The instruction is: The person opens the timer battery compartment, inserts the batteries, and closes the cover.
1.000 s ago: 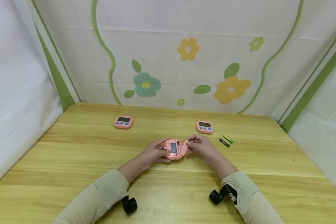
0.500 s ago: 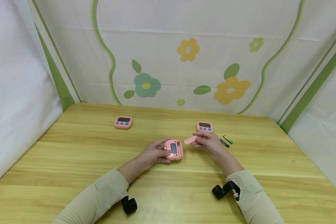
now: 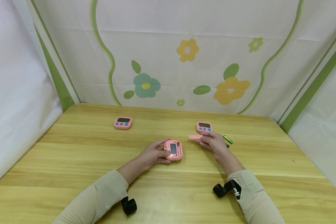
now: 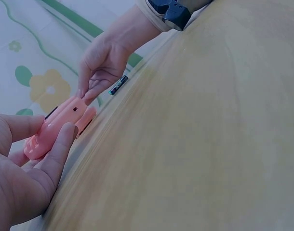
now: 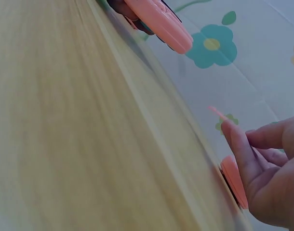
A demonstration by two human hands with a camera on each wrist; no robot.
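Observation:
My left hand point(image 3: 154, 152) grips a pink digital timer point(image 3: 179, 151) by its left side, the thumb lying over its back. The timer's back faces up, showing a grey window and an uncovered battery slot along the right edge. In the left wrist view the timer point(image 4: 55, 127) is seen edge-on between thumb and fingers. My right hand point(image 3: 215, 143) pinches a thin pink battery cover point(image 3: 194, 137), held apart from the timer, to its right. Beneath and behind the right hand lie a green-and-gold battery point(image 3: 228, 139) and a black battery point(image 3: 227, 145), the black one mostly hidden.
Two more pink timers with blue buttons rest on the wooden table point(image 3: 162, 193): one at the back left point(image 3: 123, 123), the other point(image 3: 204, 127) just behind my right hand. A flowered white curtain point(image 3: 156, 46) hangs along the table's back edge.
The battery cover has come off the timer in my right hand and moved right and slightly back, turning nearly level. My left hand and the timer have stayed in place.

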